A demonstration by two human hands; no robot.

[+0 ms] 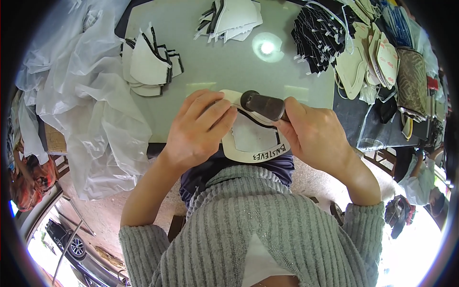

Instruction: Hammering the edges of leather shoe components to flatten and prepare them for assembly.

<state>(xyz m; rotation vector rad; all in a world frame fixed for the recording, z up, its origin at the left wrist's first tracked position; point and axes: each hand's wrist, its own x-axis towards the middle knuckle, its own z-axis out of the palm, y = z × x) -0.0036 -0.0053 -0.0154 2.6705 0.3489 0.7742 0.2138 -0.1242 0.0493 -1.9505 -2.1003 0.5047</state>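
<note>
A cream-coloured pattern frame [240,154] with black hand lettering along its near rim lies in front of me, its near part jutting past the table edge. Within it sits a white shoe-upper piece [253,136] edged in black. My left hand [198,126] has its bent fingers on the frame's left and far side; its thumb is hidden. In my right hand [318,134] is a hammer [264,105], held by its short handle, the dark head over the frame's far right part. The hammer hides some of the work beneath it.
A pale board [210,64] covers the table. White, black-edged pieces [150,64] are stacked at left, with another stack [234,19] at the back. Black pieces [320,38] and cream patterns [354,67] lie at right. Clear plastic sheeting [95,105] drapes over the left side.
</note>
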